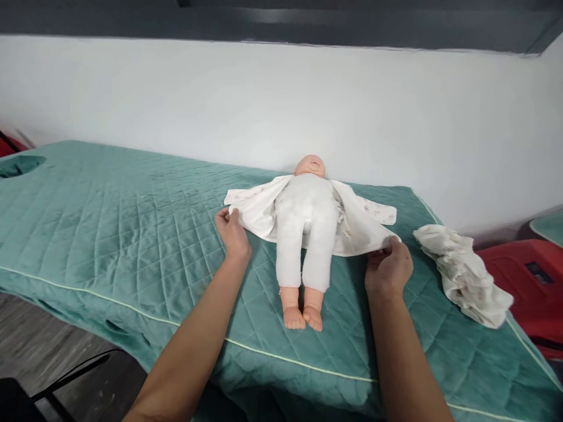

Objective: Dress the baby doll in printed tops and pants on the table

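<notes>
A baby doll [305, 234] in a white bodysuit lies on its back on a teal quilted bed cover [132, 223], head toward the wall, bare feet toward me. Under it a white printed garment [360, 225] is spread open to both sides. My left hand [232, 233] pinches the garment's left edge near the doll's hip. My right hand [389, 266] grips the garment's lower right corner, fingers curled over the cloth.
A crumpled white cloth [461, 272] lies on the bed to the right, near the edge. A red object [528, 275] stands beyond the bed at right. The white wall [281, 105] runs close behind the doll's head. Dark floor shows at lower left.
</notes>
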The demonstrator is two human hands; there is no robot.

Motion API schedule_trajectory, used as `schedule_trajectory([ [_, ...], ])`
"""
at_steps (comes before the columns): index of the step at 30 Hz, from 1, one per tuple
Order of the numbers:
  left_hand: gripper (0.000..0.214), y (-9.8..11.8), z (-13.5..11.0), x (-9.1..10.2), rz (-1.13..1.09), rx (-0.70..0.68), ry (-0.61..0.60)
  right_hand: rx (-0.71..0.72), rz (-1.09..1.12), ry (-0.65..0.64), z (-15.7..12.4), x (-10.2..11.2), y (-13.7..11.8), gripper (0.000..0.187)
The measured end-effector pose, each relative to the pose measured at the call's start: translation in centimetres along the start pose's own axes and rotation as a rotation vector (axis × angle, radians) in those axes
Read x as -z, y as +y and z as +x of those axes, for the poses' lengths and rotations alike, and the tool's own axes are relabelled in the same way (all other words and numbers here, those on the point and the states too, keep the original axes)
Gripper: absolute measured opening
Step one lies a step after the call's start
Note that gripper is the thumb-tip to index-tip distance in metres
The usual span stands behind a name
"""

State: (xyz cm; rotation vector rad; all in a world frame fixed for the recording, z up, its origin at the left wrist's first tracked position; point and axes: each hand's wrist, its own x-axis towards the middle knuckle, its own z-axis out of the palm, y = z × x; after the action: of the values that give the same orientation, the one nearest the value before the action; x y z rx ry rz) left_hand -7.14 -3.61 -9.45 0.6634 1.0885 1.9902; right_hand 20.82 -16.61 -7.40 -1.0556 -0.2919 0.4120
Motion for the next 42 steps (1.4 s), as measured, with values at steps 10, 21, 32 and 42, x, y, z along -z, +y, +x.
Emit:
schedule_trajectory([
  [10, 0.029, 0.8, -1.2, 0.8, 0.079, -0.167, -0.025, 0.303, -0.442, -0.136, -4.3, 6.0, -3.1, 0.022],
  [21, 0.014, 2.0, -3.6, 0.9, 0.215, -0.274, -0.288, 0.728, -1.674, -0.280, 6.5, 16.9, -9.8, 0.030],
  [32, 0.014, 4.2, -6.6, 3.5, 0.525, -0.170, -0.724, 0.936, -1.867, -0.417, 4.6, 13.8, -9.2, 0.031],
  [42, 0.023, 13.2, -9.1, 1.7, 0.587, -0.185, -1.055, 0.509, -1.091, -0.530, 0.1, 3.4, -18.6, 0.023],
])
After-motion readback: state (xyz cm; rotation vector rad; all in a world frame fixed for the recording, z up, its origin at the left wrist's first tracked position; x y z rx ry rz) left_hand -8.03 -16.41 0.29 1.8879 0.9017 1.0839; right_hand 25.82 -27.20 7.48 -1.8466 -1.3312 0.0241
